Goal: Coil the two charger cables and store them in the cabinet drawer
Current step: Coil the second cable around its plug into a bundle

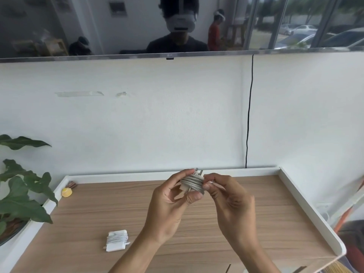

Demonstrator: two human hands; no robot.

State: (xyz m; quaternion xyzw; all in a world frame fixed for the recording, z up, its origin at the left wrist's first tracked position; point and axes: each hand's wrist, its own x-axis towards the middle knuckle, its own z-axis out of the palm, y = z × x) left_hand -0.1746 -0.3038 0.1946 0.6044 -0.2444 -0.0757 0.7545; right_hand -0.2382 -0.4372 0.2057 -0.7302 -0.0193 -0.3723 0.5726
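Observation:
Above the wooden cabinet top [256,223], my left hand [167,209] holds a white charger [192,183] with its grey-white cable wound round it, plug prongs pointing up. My right hand [228,198] pinches the cable's free end at the right side of the coil. A second white charger [116,240] with its cable wrapped round it lies on the wood at the front left, apart from both hands. No drawer shows in this view.
A white raised rim [307,205] edges the top on the left, back and right. A small yellow object [67,192] sits in the back left corner. Plant leaves [21,194] hang over the left edge. A black cord [248,115] runs down the wall.

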